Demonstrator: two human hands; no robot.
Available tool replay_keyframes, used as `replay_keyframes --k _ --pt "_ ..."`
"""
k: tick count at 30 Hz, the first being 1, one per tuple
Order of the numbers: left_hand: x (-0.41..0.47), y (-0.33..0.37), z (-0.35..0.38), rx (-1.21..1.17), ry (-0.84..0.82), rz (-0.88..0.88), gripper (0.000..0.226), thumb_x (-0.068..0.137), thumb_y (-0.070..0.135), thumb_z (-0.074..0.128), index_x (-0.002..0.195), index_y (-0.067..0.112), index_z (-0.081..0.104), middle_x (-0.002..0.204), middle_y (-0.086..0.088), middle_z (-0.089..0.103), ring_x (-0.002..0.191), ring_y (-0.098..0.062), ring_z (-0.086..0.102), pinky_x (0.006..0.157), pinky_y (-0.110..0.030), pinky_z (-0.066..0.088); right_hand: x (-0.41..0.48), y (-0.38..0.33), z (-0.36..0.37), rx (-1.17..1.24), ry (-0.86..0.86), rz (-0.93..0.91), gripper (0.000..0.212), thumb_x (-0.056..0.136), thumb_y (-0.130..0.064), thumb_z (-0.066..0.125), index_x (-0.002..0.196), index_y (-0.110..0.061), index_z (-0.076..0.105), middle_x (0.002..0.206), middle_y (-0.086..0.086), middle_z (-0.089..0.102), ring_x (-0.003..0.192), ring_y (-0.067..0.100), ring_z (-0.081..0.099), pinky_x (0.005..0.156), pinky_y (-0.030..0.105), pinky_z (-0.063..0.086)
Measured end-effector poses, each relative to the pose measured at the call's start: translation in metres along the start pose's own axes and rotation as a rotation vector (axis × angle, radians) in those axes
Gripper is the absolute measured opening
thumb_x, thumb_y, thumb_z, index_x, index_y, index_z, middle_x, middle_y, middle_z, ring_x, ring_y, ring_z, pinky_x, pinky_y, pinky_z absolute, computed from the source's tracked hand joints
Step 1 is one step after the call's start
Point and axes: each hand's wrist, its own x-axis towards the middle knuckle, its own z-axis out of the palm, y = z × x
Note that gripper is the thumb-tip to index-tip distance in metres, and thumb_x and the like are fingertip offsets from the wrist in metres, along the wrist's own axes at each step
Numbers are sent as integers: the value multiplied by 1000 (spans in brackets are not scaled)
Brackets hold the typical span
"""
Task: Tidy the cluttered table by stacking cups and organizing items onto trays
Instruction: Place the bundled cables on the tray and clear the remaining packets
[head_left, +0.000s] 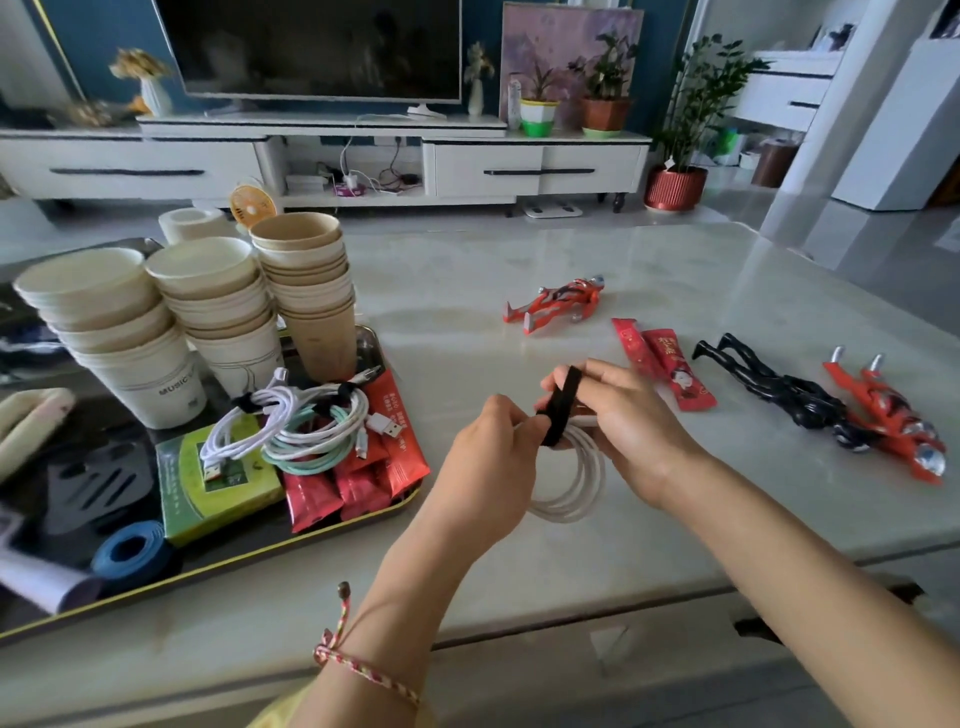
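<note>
Fingers (602, 374) of left hand (488, 457) and right hand (628, 421) pinch strap (563, 402) round coiled cable (574, 486), fastening unclear. Cups (208, 291) stacked on tray (311, 535); figures (561, 304), sachets (670, 364) not yet.

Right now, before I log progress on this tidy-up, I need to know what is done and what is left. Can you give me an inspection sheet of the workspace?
Surface: pale glossy table, dark gold-rimmed tray at its left.
Job's things: tall stacks of paper cups, a green box and red sachets on the tray.
Clutter: two loose red packets, a black toy figure beside a red-and-silver toy figure, and a second red-and-silver figure farther back, all off the tray.
Grippers: left hand pinches a black strap; right hand grips the coiled white cable.
Cables: bundled white and mint cables on the tray.
Surroundings: television, white cabinet, potted plants.
</note>
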Motion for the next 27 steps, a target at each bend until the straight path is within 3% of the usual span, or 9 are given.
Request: replay_keyframes --k 2,5,9,12,15,18,20,23,27 --pt "-1 1 4 6 -15 3 26 97 30 42 72 23 39 67 7 47 52 -6 39 43 -12 33 -3 2 -3 14 12 47 21 95 -16 50 79 -10 61 66 3 64 58 15 60 52 25 50" --pt "-1 -3 9 23 7 31 23 97 29 41 77 20 41 65 6 46 51 -7 39 43 -14 33 -8 5 -6 -126 17 -97 17 91 -21 57 80 -10 65 71 1 67 62 7 62 58 17 50" --pt "0 -4 11 51 35 129 18 98 21 39 106 15 55 62 10 44 51 -7 41 46 -13 32 -16 7 -13 -220 47 -260 12 80 -19 69 81 -8 65 75 3 65 69 6 58 71 18 48" --pt "-1 -1 11 81 55 178 22 98 16 41 105 13 62 61 15 45 55 -7 43 52 -12 33 -21 7 -19 -198 90 -254 18 75 -20 74 75 -13 58 71 1 55 64 5 48 64 15 41" --pt "-3 0 14 75 94 180 22 98 16 42 103 10 62 63 12 47 58 -11 45 54 -21 29 -29 2 -22 -328 14 -279 5 80 -15 70 79 -11 67 78 5 61 68 5 49 62 7 36" --pt "-3 1 14 83 134 172 24 98 17 41 100 7 63 67 -1 52 64 -23 45 54 -28 24 -32 -1 -26 -498 -100 -281 39 82 8 55 95 -27 68 96 -2 55 86 1 47 73 3 32" --pt "-2 1 13 92 156 165 25 98 18 40 100 8 64 71 -5 55 65 -23 46 53 -29 25 -36 -3 -25 -520 -137 -255 44 82 7 51 99 -31 67 104 -8 51 100 0 44 80 1 29" --pt "-3 2 12 86 157 169 26 98 19 40 101 9 64 69 -2 56 64 -22 47 53 -24 30 -40 -4 -19 -483 -81 -350 19 90 -10 55 94 -22 69 93 -11 56 99 2 49 82 6 33" --pt "-5 5 17 72 143 186 24 98 20 41 101 14 64 60 6 48 56 -15 43 50 -20 29 -40 -3 -17 -372 102 -367 19 91 -12 55 79 -14 70 87 11 66 82 16 57 78 20 42"
